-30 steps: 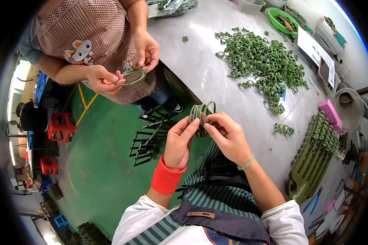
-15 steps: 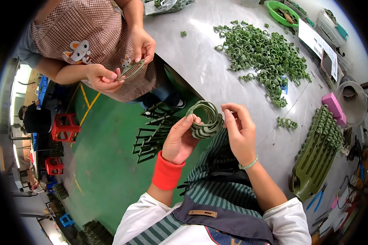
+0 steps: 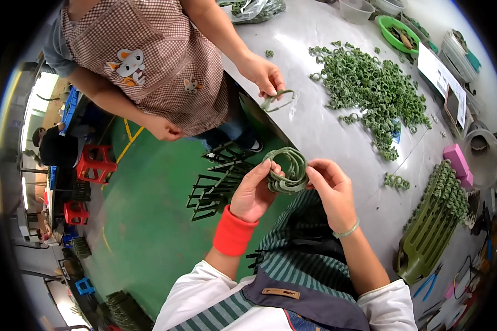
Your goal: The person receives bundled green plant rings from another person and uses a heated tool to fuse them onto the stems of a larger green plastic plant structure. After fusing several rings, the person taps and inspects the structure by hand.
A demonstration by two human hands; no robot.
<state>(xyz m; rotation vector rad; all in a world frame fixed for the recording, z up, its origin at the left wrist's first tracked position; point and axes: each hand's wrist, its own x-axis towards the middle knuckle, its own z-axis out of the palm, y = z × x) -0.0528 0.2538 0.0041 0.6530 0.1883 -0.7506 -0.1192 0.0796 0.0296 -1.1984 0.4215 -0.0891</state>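
Far left: co-worker's lowered hand (image 3: 165, 128), fingers curled, contents not visible. Dark slatted frames (image 3: 218, 183) on the green floor (image 3: 143, 237); anything dropped past the table edge could land among them and be awkward to recover.

Left hand (image 3: 252, 196): thumb and fingers clamped on 1 side of the bundle of green rings (image 3: 292, 177), held in the air near the table edge. Main risk, I'd say: rings overlap loosely, so slack thumb pressure could let outer ones slip free.

Just above, co-worker's raised hand (image 3: 264, 76) pinches 1 loose ring (image 3: 267, 103); 2 people this close could bump.

Right hand (image 3: 335, 193): fingertips at the bundle's right edge; can't tell if pinching or only touching. A pull there could drag out several rings if they're tangled.

Further right: pile of small green rings (image 3: 370, 91) on the grey table (image 3: 336, 138); a stray elbow could scatter it. Loaded olive tray (image 3: 429, 238) sits well apart.
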